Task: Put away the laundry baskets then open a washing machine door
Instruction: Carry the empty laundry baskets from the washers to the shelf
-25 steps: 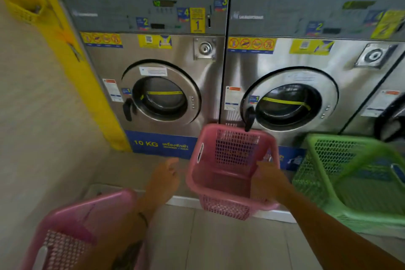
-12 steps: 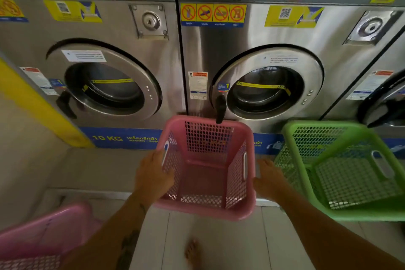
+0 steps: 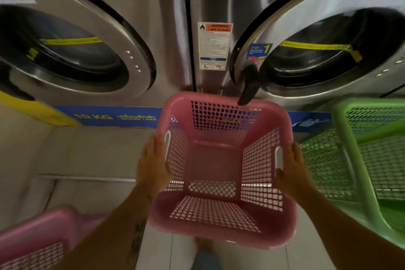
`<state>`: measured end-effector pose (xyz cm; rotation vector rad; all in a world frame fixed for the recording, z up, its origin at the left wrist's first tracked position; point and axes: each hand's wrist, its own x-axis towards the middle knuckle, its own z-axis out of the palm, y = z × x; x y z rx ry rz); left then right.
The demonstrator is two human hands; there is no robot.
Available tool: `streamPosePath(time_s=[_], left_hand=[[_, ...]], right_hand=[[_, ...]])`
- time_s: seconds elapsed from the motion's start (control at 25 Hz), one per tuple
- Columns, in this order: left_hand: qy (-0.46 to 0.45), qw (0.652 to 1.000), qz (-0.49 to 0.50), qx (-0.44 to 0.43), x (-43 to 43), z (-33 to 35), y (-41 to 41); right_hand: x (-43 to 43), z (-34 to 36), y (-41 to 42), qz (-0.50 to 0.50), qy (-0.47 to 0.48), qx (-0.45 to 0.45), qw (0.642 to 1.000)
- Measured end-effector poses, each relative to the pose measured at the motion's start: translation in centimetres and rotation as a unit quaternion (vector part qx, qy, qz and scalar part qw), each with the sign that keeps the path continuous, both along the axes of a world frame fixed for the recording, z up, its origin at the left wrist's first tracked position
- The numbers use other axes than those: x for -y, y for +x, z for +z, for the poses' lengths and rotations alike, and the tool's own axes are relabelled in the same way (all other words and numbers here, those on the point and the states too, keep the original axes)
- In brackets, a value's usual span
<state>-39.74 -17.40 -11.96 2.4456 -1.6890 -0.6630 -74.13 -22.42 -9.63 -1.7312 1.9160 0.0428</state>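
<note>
An empty pink laundry basket (image 3: 219, 171) is held between my two hands in front of two steel washing machines. My left hand (image 3: 153, 162) presses its left wall beside the handle slot. My right hand (image 3: 291, 171) presses its right wall the same way. A green basket (image 3: 361, 155) stands on the floor to the right, close beside it. Another pink basket (image 3: 37, 237) shows at the lower left corner. The left washer door (image 3: 72, 50) and the right washer door (image 3: 324, 50) are both closed; the right door's black handle (image 3: 248, 85) hangs just above the held basket's far rim.
A raised tiled step (image 3: 87, 153) runs under the machines. A blue "10 KG" strip (image 3: 109, 116) lines the left machine's base. A yellow panel (image 3: 32, 112) borders the left side. My foot (image 3: 203, 245) shows below the basket.
My view has come much closer to the machines and lower. Both hands now hold the pink basket's sides; a second ago only the right hand held it.
</note>
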Motion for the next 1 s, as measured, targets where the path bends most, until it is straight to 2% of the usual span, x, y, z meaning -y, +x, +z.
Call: streamPosePath(time_s=[0.16, 0.4, 0.52, 0.68, 0.8, 1.0], left_hand=[[-0.03, 0.999, 0.015, -0.024, -0.1, -1.1, 0.5], [-0.084, 0.995, 0.03, -0.035, -5.6, 0.7, -0.2], [-0.124, 0.985, 0.102, -0.057, -11.3, 2.7, -1.8], [-0.103, 0.959, 0.234, -0.119, -19.0, 3.3, -2.7], [-0.099, 0.951, 0.264, -0.129, -23.7, 1.9, -2.7], [-0.125, 0.937, 0.296, -0.138, -28.0, -2.4, -2.1]], right_hand=[[-0.7, -2.3, -0.1, -0.002, -0.036, -0.018, 0.999], [-3.6, 0.7, -1.2, 0.039, -0.015, -0.03, 0.999], [-7.5, 1.2, -2.2, 0.079, 0.006, -0.02, 0.997], [-12.4, 0.0, -2.7, 0.115, 0.016, 0.032, 0.993], [-15.2, -1.5, -2.2, 0.145, 0.046, 0.051, 0.987], [-17.6, -5.2, 0.0, 0.129, 0.068, 0.037, 0.989]])
